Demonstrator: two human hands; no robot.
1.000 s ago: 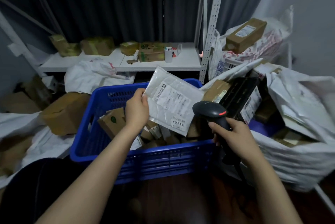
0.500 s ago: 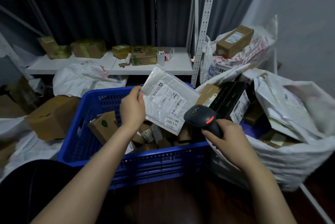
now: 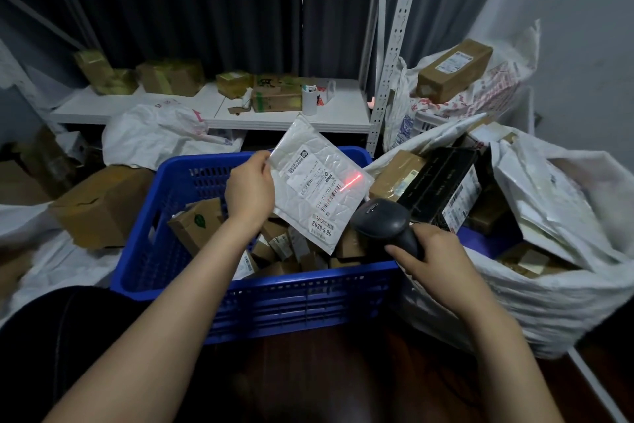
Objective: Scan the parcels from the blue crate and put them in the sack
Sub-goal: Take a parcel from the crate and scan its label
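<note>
At the left, a brown cardboard box (image 3: pixel 103 206) with soft, dented edges lies just beside the blue crate (image 3: pixel 144 258), a plastic one with slotted walls that holds many small cardboard parcels (image 3: pixel 195 223). Above the crate the left hand (image 3: pixel 249 189) pinches the left edge of a white padded mailer (image 3: pixel 319 182); the fingers behind it are hidden. The mailer is wrinkled and tilted, and a red scan line (image 3: pixel 350 181) crosses its label, whose small print is hard to read. The right hand (image 3: pixel 435 261) is curled around the handle of a smooth black barcode scanner (image 3: pixel 380 220), so the handle is mostly covered. At the right stands the white woven sack (image 3: pixel 555 306), full of boxes, with its far side cut off.
</note>
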